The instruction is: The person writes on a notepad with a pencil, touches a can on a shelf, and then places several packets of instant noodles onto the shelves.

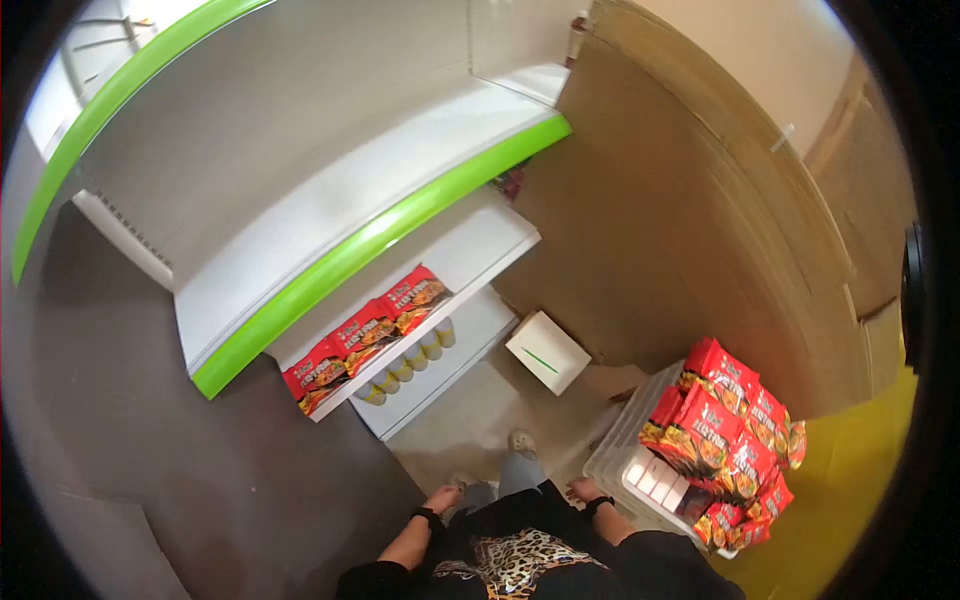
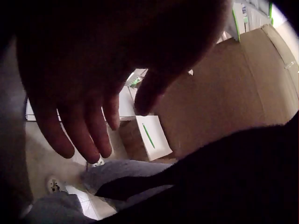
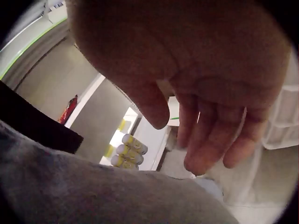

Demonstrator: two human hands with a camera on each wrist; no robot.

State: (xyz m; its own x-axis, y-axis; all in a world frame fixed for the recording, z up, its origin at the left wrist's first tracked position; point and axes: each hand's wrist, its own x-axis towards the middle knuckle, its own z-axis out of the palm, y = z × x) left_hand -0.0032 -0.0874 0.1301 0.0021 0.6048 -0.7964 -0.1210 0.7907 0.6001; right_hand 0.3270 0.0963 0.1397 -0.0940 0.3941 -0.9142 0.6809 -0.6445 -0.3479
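Both hands hang loosely at the person's sides and hold nothing. My left hand [image 1: 443, 498] is near the left thigh; in the left wrist view its fingers [image 2: 81, 135] point down, slightly bent and spread. My right hand [image 1: 585, 490] is beside the clear plastic bin [image 1: 612, 445], nearest to its left wall. In the right wrist view the right thumb and fingers [image 3: 210, 135] are relaxed, with nothing between them. Several red instant noodle packets [image 1: 700, 430] are heaped in and above the bin. Three more red noodle packets [image 1: 365, 328] stand in a row on a middle shelf.
Below that row, several yellow-and-grey cans [image 1: 400, 368] stand on the bottom shelf [image 1: 440, 385]. The shelf [image 1: 330, 235] above has a green front edge. A white box [image 1: 548, 352] with a green stripe sits on the floor by a large cardboard panel [image 1: 680, 220].
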